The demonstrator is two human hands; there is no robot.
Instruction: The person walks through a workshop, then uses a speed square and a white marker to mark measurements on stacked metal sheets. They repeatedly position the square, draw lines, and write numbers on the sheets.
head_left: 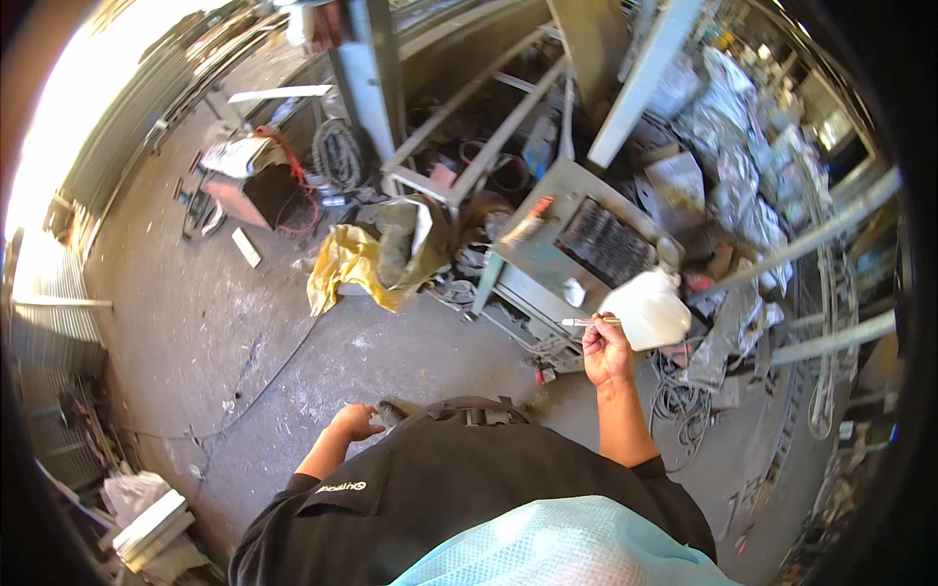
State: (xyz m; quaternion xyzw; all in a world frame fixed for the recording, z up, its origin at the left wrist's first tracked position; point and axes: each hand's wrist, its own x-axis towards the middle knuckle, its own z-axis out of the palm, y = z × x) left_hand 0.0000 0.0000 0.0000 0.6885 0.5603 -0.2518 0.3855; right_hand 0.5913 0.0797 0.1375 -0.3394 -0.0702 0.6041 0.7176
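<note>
My right hand (608, 354) is raised in front of me, closed around a slim pen-like stick (579, 321) that points to the left; its exact kind is too small to make out. Just behind that hand a white plastic jug (650, 311) stands at the near right corner of a grey metal cabinet (545, 269). Beside my waist my left hand (355, 422) hangs over the floor, fingers loosely apart, with nothing seen in it. On the cabinet's top lie a dark ribbed panel (604, 242), a brush-like thing with an orange end (532, 217) and a small white piece (575, 291).
A yellow sack (350, 266) slumps on the floor left of the cabinet. Farther left are a reddish box (256, 198) and a thin cable (269, 386) across the floor. Coiled cables (681, 400) and silvery sheeting (733, 146) crowd the right. A person's hand (325, 26) shows at the top.
</note>
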